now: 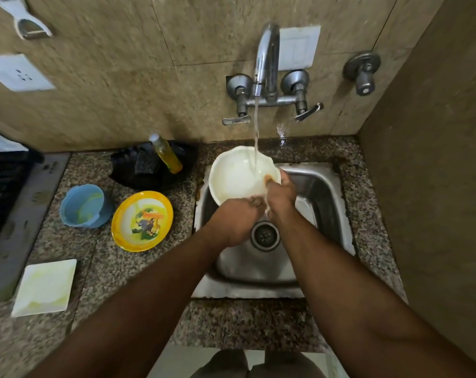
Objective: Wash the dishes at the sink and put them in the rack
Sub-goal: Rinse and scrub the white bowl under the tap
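You are standing at a speckled granite counter (138,271) with a steel sink (321,197) set into it, and water is running from the wall tap (267,58) into a white scalloped plate (234,175). You are holding that plate tilted over the back left corner of the sink, under the stream. Your left hand (235,222) is gripping its near rim with curled fingers, and your right hand (282,193) is curling over its right edge, with fingers lying on the wet inner face. To the left on the counter, a black rack (5,181) is sitting at the far edge, a square white plate (45,287) is lying near the front, a yellow picture plate (142,221) is resting beside a blue cup (84,205), and a yellow soap bottle (166,154) is leaning in a black dish (155,181).
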`<state>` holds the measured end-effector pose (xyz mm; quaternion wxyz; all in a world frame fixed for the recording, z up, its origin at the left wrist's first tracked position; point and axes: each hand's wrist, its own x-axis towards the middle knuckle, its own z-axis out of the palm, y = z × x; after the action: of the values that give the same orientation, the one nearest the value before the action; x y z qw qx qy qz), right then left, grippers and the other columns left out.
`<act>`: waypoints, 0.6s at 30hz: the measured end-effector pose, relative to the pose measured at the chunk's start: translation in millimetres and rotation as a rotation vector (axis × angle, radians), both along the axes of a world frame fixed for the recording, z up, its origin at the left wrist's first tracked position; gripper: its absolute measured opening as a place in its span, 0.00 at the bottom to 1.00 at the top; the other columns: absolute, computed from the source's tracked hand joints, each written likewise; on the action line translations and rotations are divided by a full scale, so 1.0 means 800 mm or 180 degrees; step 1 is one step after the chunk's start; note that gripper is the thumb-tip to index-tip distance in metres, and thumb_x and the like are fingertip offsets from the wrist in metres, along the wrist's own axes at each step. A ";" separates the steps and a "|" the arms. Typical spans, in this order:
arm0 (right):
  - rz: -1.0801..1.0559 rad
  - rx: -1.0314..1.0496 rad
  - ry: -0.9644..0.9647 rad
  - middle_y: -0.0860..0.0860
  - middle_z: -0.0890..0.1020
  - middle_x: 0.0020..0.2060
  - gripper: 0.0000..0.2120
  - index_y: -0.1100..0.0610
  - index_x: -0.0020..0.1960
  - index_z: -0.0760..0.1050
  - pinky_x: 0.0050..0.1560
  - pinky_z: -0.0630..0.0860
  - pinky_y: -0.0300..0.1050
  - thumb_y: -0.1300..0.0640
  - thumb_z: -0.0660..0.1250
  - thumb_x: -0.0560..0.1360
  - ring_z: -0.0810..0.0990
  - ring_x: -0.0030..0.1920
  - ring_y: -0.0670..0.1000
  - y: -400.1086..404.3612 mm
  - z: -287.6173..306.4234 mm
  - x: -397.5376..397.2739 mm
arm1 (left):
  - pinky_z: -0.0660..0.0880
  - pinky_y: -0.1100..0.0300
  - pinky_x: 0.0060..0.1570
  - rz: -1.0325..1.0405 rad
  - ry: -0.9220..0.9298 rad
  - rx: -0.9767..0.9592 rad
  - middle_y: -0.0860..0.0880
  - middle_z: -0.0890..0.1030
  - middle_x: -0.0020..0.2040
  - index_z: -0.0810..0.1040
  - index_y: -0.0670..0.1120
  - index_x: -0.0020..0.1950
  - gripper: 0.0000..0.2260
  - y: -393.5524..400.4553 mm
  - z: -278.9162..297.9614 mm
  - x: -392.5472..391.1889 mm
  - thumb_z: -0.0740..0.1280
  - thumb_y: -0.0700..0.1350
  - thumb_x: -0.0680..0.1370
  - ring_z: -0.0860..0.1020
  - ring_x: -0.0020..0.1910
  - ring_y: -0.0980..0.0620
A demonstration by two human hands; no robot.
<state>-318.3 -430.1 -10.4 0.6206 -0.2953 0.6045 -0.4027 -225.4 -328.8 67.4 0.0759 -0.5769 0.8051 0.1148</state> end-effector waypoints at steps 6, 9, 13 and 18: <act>0.0051 0.0102 0.0120 0.51 0.87 0.53 0.16 0.45 0.64 0.80 0.54 0.85 0.57 0.58 0.66 0.79 0.86 0.52 0.54 0.011 -0.004 -0.008 | 0.45 0.34 0.79 0.0168 -0.0476 0.0891 0.56 0.42 0.85 0.44 0.54 0.85 0.35 -0.020 -0.026 0.011 0.54 0.64 0.82 0.40 0.84 0.49; 0.0074 0.0116 0.0125 0.48 0.86 0.55 0.14 0.45 0.64 0.80 0.57 0.84 0.54 0.55 0.65 0.80 0.85 0.54 0.52 0.016 -0.005 -0.016 | 0.36 0.32 0.77 0.0304 -0.0548 0.1022 0.61 0.38 0.83 0.39 0.58 0.83 0.37 -0.031 -0.037 0.010 0.44 0.73 0.79 0.35 0.83 0.50; 0.0164 0.0014 0.0211 0.46 0.87 0.54 0.11 0.43 0.61 0.81 0.58 0.83 0.55 0.51 0.66 0.80 0.85 0.54 0.52 0.016 -0.006 -0.020 | 0.36 0.33 0.76 0.0443 -0.0451 0.1008 0.59 0.35 0.83 0.37 0.63 0.82 0.35 -0.034 -0.044 0.018 0.39 0.74 0.77 0.36 0.83 0.53; 0.0260 -0.0105 0.0262 0.51 0.86 0.53 0.14 0.51 0.63 0.81 0.52 0.84 0.49 0.61 0.66 0.80 0.85 0.52 0.53 0.006 0.000 -0.026 | 0.40 0.37 0.79 0.0543 -0.0394 0.0131 0.49 0.53 0.85 0.60 0.51 0.83 0.33 -0.031 -0.045 0.031 0.43 0.63 0.81 0.47 0.84 0.47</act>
<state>-338.9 -425.7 -10.5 0.6062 -0.3461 0.6103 -0.3745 -200.7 -353.9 31.5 0.1273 -0.6476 0.7444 0.1015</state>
